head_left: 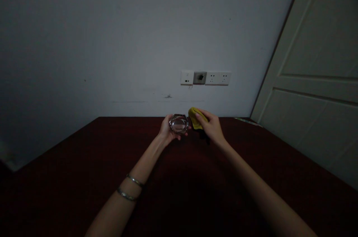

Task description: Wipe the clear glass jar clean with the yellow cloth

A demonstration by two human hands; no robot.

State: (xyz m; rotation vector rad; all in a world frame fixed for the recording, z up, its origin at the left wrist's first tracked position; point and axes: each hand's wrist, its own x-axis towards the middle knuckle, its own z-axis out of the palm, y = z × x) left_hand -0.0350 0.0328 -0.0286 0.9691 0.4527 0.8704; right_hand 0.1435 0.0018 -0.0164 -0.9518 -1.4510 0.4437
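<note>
A pale wall (125,35) rises behind a dark red table (81,170). On the wall runs a row of plates: a white plate (187,77) at the left, a grey plate (200,78) with a dark piece at its middle, then two white sockets (218,78), side by side. Below and left of the row, a dark smudge (167,97) sits among faint scuff lines. At the right stands a panelled door (316,54). A narrow strip (247,121) lies along the table's far right corner, near the door.
</note>
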